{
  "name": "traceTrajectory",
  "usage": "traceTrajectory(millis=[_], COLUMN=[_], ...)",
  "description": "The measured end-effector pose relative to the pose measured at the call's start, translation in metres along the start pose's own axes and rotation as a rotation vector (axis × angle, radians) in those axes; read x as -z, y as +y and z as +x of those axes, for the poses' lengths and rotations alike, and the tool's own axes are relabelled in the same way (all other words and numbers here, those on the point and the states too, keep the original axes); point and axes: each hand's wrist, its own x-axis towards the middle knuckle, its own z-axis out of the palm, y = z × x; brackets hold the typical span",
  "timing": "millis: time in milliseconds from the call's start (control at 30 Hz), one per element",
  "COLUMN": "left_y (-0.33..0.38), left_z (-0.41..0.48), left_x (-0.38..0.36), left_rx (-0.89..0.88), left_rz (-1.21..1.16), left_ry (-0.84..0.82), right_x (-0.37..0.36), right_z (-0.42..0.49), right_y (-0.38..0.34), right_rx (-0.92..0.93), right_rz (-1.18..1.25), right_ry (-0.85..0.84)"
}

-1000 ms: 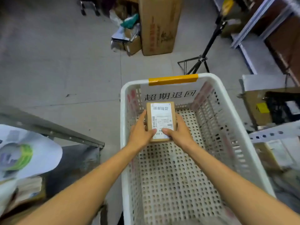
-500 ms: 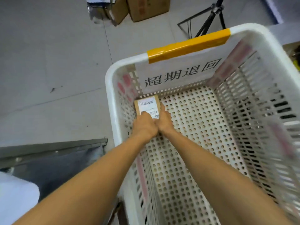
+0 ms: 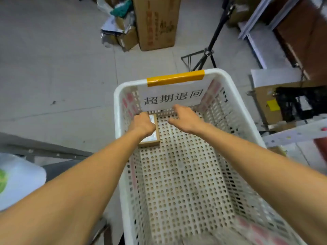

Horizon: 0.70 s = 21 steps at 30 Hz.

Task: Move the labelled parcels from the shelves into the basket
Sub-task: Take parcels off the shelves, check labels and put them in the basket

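your right hand [image 3: 185, 119] has let go, fingers slack and empty; your left hand [image 3: 144, 124] still grips the parcel [image 3: 154, 137], eleven o'clock in the basket [image 3: 116, 103].

**Parcel held in the basket's far left corner**

The left hand [image 3: 143, 124] holds the parcel [image 3: 153, 137] on the floor of the basket [image 3: 116, 106], in its far left corner. Just beyond the grip, a paper sign [image 3: 172, 99] hangs on the basket's far wall. To the right of the grip, apart from the parcel, the right hand [image 3: 185, 119] is over the basket floor, fingers loose. Well beyond the grip, outside the basket, stands a tripod [image 3: 207, 53], with a tall carton [image 3: 157, 22] to its left and small boxes [image 3: 127, 39] further left. Left of the grip, nearer the viewer, runs a shelf rail [image 3: 53, 152]. Far to the right sits an open box [image 3: 265, 103].
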Motion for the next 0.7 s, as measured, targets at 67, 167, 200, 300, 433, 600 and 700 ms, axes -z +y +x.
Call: traceTrajectory(millis=[67,167,200,300,433,600,700], left_y=[0.019,0.039,0.043,0.049,0.045,0.031,0.019], left_z=[-0.034,-0.097,-0.123,-0.205,-0.307,-0.413,-0.466], left_x=[0.028,0.074,0.089,0.127,0.17,0.211,0.221], left_rx=[-0.047,-0.109,-0.113,-0.103,-0.073,-0.033,0.001], left_rz=[-0.003,0.077,0.11,0.209,0.226,0.202,0.2], left_ry=[0.063,0.205,0.266,0.347,0.409,0.547,0.614], right_x=[0.036,0.088,0.105,0.148,0.189,0.219,0.223], right_z=[-0.025,-0.069,-0.086,-0.151,-0.235,-0.316,-0.36], right_y=[-0.02,-0.057,-0.071,-0.108,-0.152,-0.212,-0.242], right_rx=[0.085,0.223,0.275,0.401,0.551,0.718,0.812], right_rz=[-0.058,-0.182,-0.224,-0.306,-0.395,-0.455,-0.525], right_ry=[-0.027,-0.062,-0.061,-0.051,-0.022,0.083,0.133])
